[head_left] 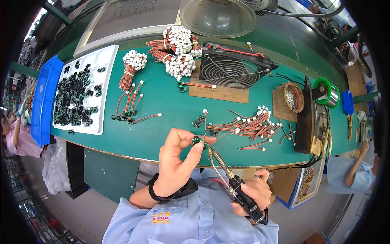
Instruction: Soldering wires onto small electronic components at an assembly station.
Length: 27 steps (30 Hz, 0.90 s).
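The shirt point(191, 219) lies below the left hand point(175, 160), which pinches the board point(197, 140). To that hand's right, the right hand point(255, 193) grips the iron point(221, 162) close to the board; a slip could burn the thumb point(195, 153).

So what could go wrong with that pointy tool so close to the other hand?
The soldering iron in the right hand has its tip very near the left hand, so a slip might burn the fingers if it's hot. The small green circuit board is just pinched by the left hand, so it could twist or drop. Wires with white plugs lie just past the tip; a stray touch might scorch them.
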Each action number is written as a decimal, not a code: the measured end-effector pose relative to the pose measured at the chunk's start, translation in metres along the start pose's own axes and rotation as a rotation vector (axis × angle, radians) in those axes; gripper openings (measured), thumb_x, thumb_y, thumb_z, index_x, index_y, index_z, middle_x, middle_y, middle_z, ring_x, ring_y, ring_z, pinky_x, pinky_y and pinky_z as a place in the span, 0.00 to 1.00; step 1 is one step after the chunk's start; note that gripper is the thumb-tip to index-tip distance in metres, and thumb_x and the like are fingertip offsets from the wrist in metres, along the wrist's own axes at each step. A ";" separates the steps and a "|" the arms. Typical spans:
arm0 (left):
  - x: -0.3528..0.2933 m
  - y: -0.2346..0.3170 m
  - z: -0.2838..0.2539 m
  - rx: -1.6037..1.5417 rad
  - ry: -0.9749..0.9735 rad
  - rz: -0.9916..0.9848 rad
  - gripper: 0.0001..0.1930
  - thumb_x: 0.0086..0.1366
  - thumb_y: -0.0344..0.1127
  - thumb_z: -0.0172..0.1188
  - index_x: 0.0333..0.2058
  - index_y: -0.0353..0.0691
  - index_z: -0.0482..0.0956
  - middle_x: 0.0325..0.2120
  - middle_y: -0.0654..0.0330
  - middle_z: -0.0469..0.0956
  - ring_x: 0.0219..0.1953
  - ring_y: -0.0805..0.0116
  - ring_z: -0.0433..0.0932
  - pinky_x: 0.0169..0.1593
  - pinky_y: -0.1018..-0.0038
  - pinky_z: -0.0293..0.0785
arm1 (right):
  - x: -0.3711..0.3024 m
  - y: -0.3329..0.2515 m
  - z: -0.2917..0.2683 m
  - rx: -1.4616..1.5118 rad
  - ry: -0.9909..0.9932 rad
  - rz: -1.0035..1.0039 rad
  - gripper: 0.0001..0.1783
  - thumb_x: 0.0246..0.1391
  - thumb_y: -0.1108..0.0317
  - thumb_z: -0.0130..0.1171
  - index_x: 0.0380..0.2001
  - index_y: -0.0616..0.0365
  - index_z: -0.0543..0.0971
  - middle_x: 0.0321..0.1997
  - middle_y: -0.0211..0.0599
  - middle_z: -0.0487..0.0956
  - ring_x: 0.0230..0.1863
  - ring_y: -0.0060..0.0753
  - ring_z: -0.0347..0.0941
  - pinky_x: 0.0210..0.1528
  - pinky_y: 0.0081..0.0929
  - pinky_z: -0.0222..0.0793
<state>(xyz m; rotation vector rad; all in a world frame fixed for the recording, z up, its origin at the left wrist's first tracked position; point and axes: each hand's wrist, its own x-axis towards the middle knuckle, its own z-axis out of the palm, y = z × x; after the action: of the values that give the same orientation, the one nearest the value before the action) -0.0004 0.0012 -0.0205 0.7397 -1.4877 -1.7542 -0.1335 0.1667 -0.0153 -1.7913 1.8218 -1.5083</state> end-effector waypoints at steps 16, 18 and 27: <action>-0.001 0.003 -0.001 -0.005 0.009 -0.011 0.06 0.61 0.23 0.50 0.33 0.35 0.61 0.34 0.50 0.79 0.34 0.79 0.73 0.35 0.84 0.66 | 0.001 -0.003 -0.002 0.028 -0.032 0.024 0.27 0.30 0.63 0.69 0.39 0.55 0.75 0.25 0.30 0.78 0.25 0.27 0.75 0.45 0.32 0.56; -0.001 0.003 0.000 -0.011 0.011 0.004 0.06 0.61 0.23 0.50 0.33 0.35 0.61 0.34 0.50 0.79 0.34 0.80 0.73 0.35 0.84 0.66 | 0.000 -0.003 -0.002 0.029 -0.027 0.022 0.27 0.30 0.63 0.69 0.40 0.55 0.75 0.25 0.30 0.78 0.25 0.26 0.75 0.45 0.32 0.56; 0.000 0.007 -0.002 0.101 0.012 0.034 0.07 0.60 0.24 0.51 0.33 0.37 0.61 0.33 0.52 0.80 0.34 0.76 0.75 0.52 0.73 0.59 | 0.001 -0.005 -0.003 0.020 -0.033 0.030 0.27 0.30 0.64 0.69 0.40 0.55 0.75 0.25 0.29 0.78 0.25 0.26 0.74 0.45 0.31 0.56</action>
<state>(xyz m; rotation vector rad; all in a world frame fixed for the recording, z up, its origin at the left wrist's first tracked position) 0.0024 -0.0001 -0.0143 0.7702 -1.5818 -1.6567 -0.1331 0.1691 -0.0099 -1.7606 1.8035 -1.4724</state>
